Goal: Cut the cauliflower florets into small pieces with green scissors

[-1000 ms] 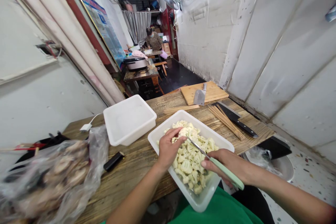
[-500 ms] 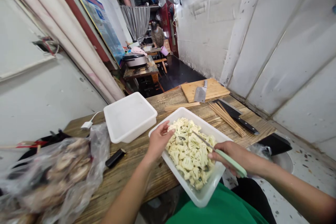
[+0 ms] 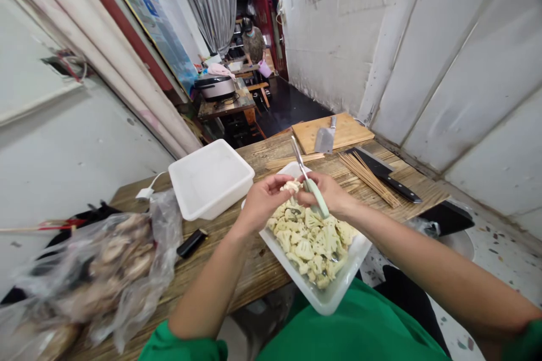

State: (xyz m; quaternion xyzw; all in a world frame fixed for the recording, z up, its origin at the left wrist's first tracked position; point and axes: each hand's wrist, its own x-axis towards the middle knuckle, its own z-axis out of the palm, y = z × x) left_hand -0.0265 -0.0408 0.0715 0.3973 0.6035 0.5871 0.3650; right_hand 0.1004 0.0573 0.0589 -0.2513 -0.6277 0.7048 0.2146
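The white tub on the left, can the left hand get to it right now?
Probably yes: the left hand is close to the white tub, with nothing seen between them, though it's busy with a cauliflower piece.

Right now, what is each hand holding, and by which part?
The right hand holds a green-handled cutting tool by its handle. The left hand pinches a cauliflower piece; exactly where cannot be told.

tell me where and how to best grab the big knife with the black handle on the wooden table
Probably by its straight black handle, coming in from the near right: the big dark-bladed knife lies with that end uncovered and pointing that way, while thin brown wooden skewers crowd the blade.
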